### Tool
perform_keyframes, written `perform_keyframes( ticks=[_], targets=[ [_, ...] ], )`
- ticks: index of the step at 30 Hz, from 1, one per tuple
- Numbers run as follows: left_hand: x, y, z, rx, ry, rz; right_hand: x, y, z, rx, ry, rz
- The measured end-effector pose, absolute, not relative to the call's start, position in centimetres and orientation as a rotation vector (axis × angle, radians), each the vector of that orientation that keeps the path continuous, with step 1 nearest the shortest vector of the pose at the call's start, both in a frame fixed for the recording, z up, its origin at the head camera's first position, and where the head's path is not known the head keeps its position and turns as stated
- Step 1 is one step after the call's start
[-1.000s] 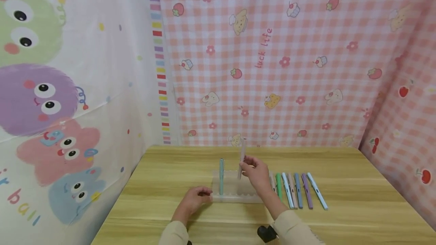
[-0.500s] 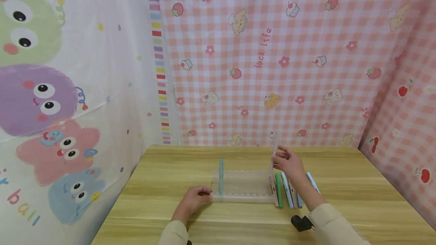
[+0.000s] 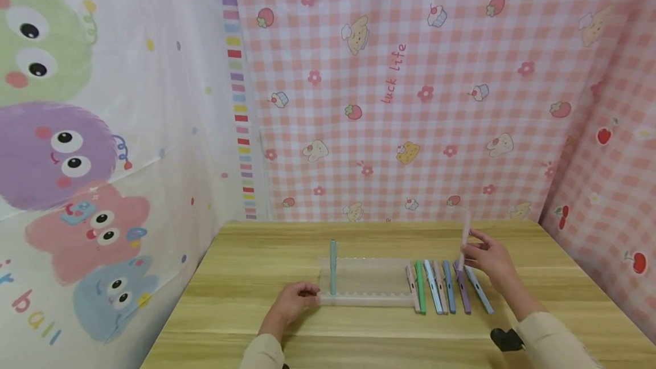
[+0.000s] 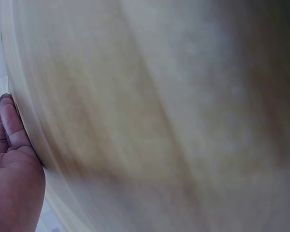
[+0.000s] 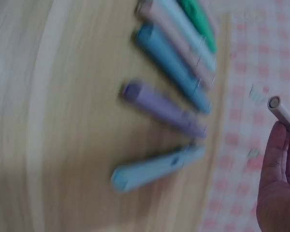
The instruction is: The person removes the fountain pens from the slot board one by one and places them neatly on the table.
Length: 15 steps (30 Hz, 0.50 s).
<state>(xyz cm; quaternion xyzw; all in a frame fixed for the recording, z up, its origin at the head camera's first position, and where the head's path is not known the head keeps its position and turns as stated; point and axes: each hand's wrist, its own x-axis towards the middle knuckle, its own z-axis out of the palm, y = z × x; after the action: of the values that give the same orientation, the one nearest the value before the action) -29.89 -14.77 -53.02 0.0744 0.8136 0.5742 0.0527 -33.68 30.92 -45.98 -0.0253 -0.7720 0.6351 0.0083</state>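
Observation:
My right hand (image 3: pixel 489 258) pinches a pale pink pen (image 3: pixel 465 241) and holds it nearly upright above the right end of a row of pens. In the right wrist view the end of this pale pink pen (image 5: pixel 275 102) pokes out past the fingertips. Under the hand lie a purple pen (image 3: pixel 462 289) and a light blue pen (image 3: pixel 480 292). My left hand (image 3: pixel 297 300) rests on the table and holds the left end of a clear pen rack (image 3: pixel 366 299) between thumb and fingers. One teal pen (image 3: pixel 333 266) stands in the rack near its left end.
Left of the purple pen lie a blue pen (image 3: pixel 449 286), a green pen (image 3: pixel 420 286) and several others, close to the rack's right end. A black object (image 3: pixel 507 339) shows by the right sleeve. Printed curtains (image 3: pixel 400 101) close off the table's back and sides.
My right hand has carried the pale pink pen rightward, from above the rack to above the right end of the pen row. The left hand and the rack have stayed put.

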Motion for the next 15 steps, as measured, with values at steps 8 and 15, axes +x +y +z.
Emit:
perform_keyframes(
  ticks=[8, 15],
  targets=[
    [-29.7, -14.7, -52.9, 0.231, 2.462, 1.754, -32.6, 35.3, -47.7, -0.056, -2.588, 1.914],
    [-29.7, -14.7, -52.8, 0.221, 2.462, 1.757, -31.9, 37.3, -49.4, -0.046, -2.707, 1.877]
  ],
)
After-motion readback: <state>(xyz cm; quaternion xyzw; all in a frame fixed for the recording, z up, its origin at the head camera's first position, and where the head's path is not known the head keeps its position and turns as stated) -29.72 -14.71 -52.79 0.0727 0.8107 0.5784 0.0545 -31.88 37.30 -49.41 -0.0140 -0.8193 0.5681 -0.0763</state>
